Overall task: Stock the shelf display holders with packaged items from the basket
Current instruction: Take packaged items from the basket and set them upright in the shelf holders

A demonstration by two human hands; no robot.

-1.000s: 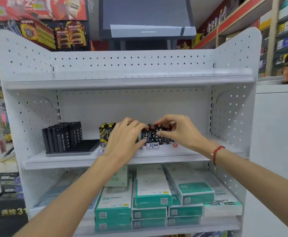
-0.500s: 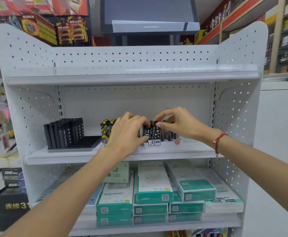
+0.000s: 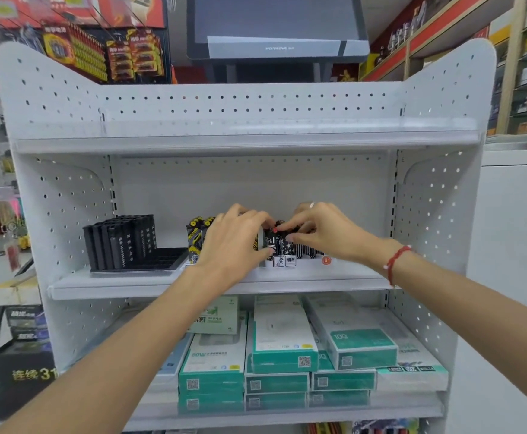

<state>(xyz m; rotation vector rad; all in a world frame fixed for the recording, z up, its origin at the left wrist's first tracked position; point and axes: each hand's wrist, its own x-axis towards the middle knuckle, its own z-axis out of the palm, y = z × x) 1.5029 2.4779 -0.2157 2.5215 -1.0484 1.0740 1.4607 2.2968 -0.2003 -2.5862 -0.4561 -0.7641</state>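
Hands: two, a left hand [image 3: 234, 242] and a right hand [image 3: 324, 233], with the fingers [image 3: 287, 225] meeting over one holder.

Shelf unit [image 3: 67, 189]: one, with three shelf levels in view, one above the fingers, one at the fingers, one below them.

Display holders at finger level: three. One black holder [image 3: 130, 245] stands left of the fingers, one yellow-and-black holder [image 3: 196, 233] just beside the left fingers, one black-and-white patterned holder [image 3: 287, 249] under the fingers. The items in each cannot be counted exactly.

Green-and-white boxes [image 3: 282, 336] below the fingers: at least ten.

Red bracelet [image 3: 395, 261]: one.

Monitor [image 3: 274, 26] above the fingers: one.
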